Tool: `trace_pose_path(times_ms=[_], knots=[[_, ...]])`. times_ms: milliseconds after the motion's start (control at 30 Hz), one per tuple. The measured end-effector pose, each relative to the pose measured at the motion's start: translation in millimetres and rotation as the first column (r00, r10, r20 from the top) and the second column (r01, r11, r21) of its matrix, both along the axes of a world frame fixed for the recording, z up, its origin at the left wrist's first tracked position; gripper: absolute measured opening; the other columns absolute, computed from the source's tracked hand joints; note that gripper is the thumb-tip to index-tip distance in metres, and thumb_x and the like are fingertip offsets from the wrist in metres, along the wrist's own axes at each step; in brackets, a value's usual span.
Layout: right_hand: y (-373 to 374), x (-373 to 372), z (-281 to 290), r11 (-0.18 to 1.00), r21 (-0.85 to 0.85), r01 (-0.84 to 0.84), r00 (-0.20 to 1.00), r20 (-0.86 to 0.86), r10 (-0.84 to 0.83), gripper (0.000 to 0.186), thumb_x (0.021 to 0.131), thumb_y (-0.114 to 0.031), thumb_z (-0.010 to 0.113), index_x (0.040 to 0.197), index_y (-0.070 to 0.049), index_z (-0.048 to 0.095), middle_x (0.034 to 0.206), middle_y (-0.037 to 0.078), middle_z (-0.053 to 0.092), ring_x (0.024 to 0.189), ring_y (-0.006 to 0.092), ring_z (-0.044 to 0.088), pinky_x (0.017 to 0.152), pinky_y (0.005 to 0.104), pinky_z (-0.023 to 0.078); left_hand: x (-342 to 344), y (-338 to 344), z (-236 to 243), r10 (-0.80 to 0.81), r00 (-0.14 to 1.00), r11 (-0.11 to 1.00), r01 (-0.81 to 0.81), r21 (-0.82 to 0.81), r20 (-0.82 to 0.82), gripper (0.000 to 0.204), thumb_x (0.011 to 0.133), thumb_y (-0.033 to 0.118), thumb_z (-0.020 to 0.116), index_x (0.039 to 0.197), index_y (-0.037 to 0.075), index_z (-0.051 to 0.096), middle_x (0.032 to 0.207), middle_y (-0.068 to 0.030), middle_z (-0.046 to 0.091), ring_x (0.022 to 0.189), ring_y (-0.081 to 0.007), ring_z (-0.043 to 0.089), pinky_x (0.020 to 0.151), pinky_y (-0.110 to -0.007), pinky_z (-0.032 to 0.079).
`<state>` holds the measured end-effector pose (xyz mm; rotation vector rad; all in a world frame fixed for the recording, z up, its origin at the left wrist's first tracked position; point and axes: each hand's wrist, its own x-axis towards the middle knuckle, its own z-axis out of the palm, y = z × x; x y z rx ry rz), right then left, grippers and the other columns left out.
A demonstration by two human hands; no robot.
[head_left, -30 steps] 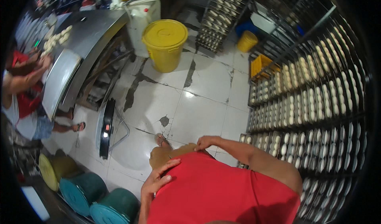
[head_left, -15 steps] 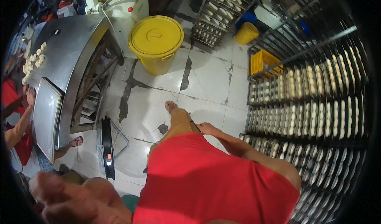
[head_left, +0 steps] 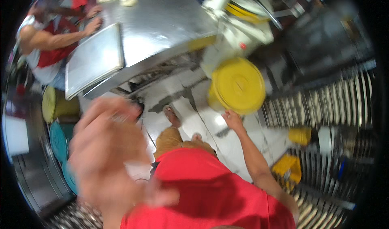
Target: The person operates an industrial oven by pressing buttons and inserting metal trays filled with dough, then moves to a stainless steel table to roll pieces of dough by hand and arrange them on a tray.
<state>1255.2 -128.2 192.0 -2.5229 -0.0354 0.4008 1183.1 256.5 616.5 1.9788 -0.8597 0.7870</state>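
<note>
Since the earlier frame the view swings toward the bench (head_left: 156,30), the left hand (head_left: 109,152) rises nearer the camera, and the right hand (head_left: 233,120) moves out from the thigh. Left fingers: blurred, thumb well apart, nothing seen between; judged released. Right fingers: too small to read; whether loose or clenched cannot be told, nor whether they touch the yellow bin (head_left: 239,85) just beyond. Both arms stand away from the body, probably for balance, as the feet (head_left: 171,114) are apart in a stride.

The bin stands upright on the floor off the bench's right end, lid on, presumably to protect its contents while leaving the bench top free. On the bench's near left corner flat metal trays (head_left: 95,62) overhang the edge, apparently for easy lifting. A co-worker's hands (head_left: 94,24) are beside them; pale dough pieces (head_left: 129,2) lie farther off. At right, a rack (head_left: 320,107) carries pale pieces in spaced rows, likely to prevent sticking.
</note>
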Motion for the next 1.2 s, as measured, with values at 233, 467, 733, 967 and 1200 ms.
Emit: trace_pose_path(times_ms=[233, 467, 733, 967, 1200], knots=[[175.2, 92.1, 78.8, 0.897, 0.328, -0.298, 0.953, 0.041, 0.301, 0.041, 0.089, -0.022, 0.073, 0.124, -0.002, 0.063, 0.111, 0.015, 0.07, 0.093, 0.0246, 0.07, 0.085, 0.0377, 0.055, 82.0, 52.3, -176.3, 0.235, 0.701, 0.967, -0.241, 0.086, -0.674, 0.041, 0.084, 0.017, 0.077, 0.122, 0.007, 0.063, 0.095, -0.0103, 0.066, 0.087, -0.028, 0.066, 0.08, -0.04, 0.054], [301.6, 225.0, 161.4, 0.8, 0.288, -0.527, 0.843, 0.297, 0.448, 0.053, 0.088, -0.017, 0.074, 0.134, 0.001, 0.054, 0.117, 0.021, 0.068, 0.107, 0.0312, 0.068, 0.095, 0.0408, 0.052, 122.0, 79.1, -228.4, 0.177, 0.714, 0.965, -0.26, -0.022, -0.678, 0.043, 0.088, 0.023, 0.074, 0.127, 0.009, 0.061, 0.099, -0.0105, 0.067, 0.093, -0.0303, 0.065, 0.077, -0.04, 0.054], [487.5, 456.8, 166.8, 0.628, -0.134, -0.767, 0.344, 0.74, 0.578, 0.078, 0.083, -0.023, 0.078, 0.144, 0.004, 0.037, 0.134, 0.025, 0.055, 0.123, 0.0422, 0.054, 0.104, 0.0436, 0.044, 127.1, 101.7, -245.9, 0.331, 0.504, 0.814, -0.58, -0.029, -0.798, 0.032, 0.087, 0.02, 0.074, 0.116, 0.006, 0.066, 0.097, -0.0127, 0.069, 0.093, -0.033, 0.065, 0.082, -0.042, 0.051], [652.9, 617.1, 106.4, 0.713, -0.304, -0.632, 0.34, 0.718, 0.608, 0.077, 0.092, -0.04, 0.066, 0.148, 0.001, 0.034, 0.145, 0.022, 0.046, 0.135, 0.0418, 0.041, 0.106, 0.0642, 0.034, 147.6, 72.7, -241.4, 0.411, 0.187, 0.492, -0.869, 0.044, -0.892, 0.027, 0.085, 0.012, 0.074, 0.11, 0.005, 0.068, 0.09, -0.0106, 0.069, 0.086, -0.0315, 0.066, 0.079, -0.04, 0.052], [689.3, 666.1, 96.2, 0.717, -0.165, -0.677, 0.6, 0.439, 0.668, 0.05, 0.091, -0.037, 0.066, 0.129, -0.006, 0.057, 0.12, 0.022, 0.065, 0.114, 0.0433, 0.06, 0.093, 0.0572, 0.048, 212.2, 80.7, -239.1, 0.517, 0.177, 0.441, -0.894, 0.083, -0.838, 0.023, 0.083, 0.007, 0.076, 0.105, 0.005, 0.07, 0.086, -0.0099, 0.07, 0.081, -0.0285, 0.068, 0.075, -0.037, 0.052]])
